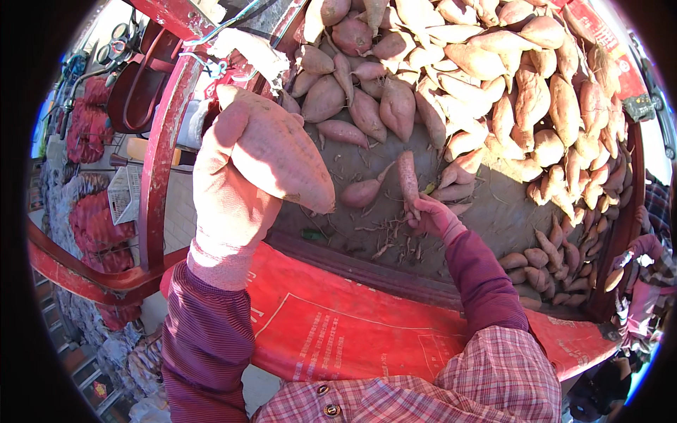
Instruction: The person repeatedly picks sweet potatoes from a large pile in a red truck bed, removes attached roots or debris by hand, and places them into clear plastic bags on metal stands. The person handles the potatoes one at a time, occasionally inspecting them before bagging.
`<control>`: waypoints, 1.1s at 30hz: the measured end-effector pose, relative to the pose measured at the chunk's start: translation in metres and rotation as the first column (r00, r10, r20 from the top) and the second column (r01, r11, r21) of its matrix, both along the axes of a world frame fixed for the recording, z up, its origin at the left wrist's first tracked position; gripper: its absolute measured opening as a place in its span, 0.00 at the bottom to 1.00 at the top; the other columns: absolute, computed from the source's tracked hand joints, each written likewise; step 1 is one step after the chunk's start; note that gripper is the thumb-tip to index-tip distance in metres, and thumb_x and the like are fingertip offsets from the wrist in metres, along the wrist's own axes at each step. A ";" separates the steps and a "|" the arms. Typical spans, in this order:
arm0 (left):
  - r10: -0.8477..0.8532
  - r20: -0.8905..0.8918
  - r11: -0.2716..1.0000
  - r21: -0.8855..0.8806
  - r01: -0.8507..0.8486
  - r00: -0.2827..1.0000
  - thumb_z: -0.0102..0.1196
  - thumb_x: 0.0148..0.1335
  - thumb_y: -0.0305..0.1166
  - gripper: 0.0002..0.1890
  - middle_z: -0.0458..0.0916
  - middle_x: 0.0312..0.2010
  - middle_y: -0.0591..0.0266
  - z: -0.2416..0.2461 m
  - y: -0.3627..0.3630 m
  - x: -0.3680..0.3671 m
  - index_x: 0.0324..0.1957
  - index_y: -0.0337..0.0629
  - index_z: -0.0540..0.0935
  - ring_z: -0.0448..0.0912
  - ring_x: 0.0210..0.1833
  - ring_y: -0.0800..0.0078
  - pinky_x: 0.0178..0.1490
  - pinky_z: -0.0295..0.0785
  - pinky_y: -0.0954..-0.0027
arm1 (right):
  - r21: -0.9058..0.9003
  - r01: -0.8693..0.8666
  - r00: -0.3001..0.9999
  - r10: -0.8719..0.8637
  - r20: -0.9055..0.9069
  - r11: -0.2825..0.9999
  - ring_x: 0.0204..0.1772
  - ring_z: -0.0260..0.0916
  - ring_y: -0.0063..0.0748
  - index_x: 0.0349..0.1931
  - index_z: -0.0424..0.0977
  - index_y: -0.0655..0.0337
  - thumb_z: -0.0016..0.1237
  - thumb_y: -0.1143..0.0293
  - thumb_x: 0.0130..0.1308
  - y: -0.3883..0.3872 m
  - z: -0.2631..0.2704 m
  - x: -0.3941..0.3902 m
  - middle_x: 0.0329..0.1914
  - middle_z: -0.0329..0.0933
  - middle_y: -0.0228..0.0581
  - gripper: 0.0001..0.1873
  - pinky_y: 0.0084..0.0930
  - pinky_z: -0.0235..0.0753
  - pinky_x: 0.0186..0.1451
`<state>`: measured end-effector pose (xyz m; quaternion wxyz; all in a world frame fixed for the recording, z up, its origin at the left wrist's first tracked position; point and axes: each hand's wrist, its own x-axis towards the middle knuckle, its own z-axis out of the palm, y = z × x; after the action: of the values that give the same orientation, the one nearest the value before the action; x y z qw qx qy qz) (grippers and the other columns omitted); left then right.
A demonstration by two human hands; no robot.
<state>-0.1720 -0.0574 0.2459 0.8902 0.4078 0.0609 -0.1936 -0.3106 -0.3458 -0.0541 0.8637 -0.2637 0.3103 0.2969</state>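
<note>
A large, pale pink sweet potato (280, 148) is held up in my left hand (227, 180), which wears a soiled pink work glove. My right hand (435, 215), gloved too, grips the lower end of a slim sweet potato (408, 177) just above the cart bed (338, 235). Thin loose roots (394, 235) lie beneath and beside that hand. Between my hands, one smaller sweet potato (363, 193) with a stringy tail rests on the bed. Beyond them spreads a big heap of sweet potatoes (470, 58), partly in bright sun.
A red printed sheet (338, 317) covers the near edge. Red metal rails (158, 158) stand at left, with a white plastic crate (126, 193) and red mesh sacks (100, 224) beyond. Small sweet potatoes (550, 259) are piled at right. Another person's hand (624, 259) shows at far right.
</note>
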 end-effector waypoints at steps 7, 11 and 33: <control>-0.167 -0.104 0.984 -0.080 0.159 0.980 0.52 0.61 0.44 0.29 0.71 0.53 0.42 0.000 0.001 -0.006 0.58 0.34 0.65 0.71 0.56 0.49 0.62 0.64 0.45 | 0.429 -0.212 0.905 0.011 0.426 0.878 0.14 0.57 0.22 0.57 0.61 0.57 0.42 0.55 0.66 0.033 0.113 0.034 0.25 0.69 0.35 0.23 0.18 0.56 0.16; -0.171 -0.119 0.980 -0.123 0.156 0.978 0.51 0.61 0.40 0.27 0.71 0.52 0.48 -0.004 0.002 -0.012 0.57 0.34 0.66 0.71 0.56 0.50 0.63 0.63 0.46 | 0.584 -0.251 0.913 -0.010 0.407 0.772 0.11 0.52 0.19 0.52 0.66 0.56 0.36 0.49 0.69 0.072 0.162 0.058 0.16 0.62 0.28 0.22 0.17 0.53 0.13; -0.095 0.011 0.977 -0.193 0.095 0.995 0.50 0.60 0.32 0.14 0.76 0.44 0.61 0.008 0.004 -0.001 0.46 0.39 0.74 0.74 0.49 0.70 0.55 0.68 0.63 | -0.970 0.183 0.938 -0.267 0.221 -0.157 0.60 0.65 0.47 0.64 0.56 0.64 0.56 0.58 0.54 -0.096 -0.067 0.019 0.58 0.65 0.56 0.39 0.35 0.65 0.62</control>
<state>-0.1727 -0.0532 0.2539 0.9154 0.3221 0.0215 -0.2406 -0.2916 -0.4417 -0.1213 0.4076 -0.7483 0.4914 -0.1800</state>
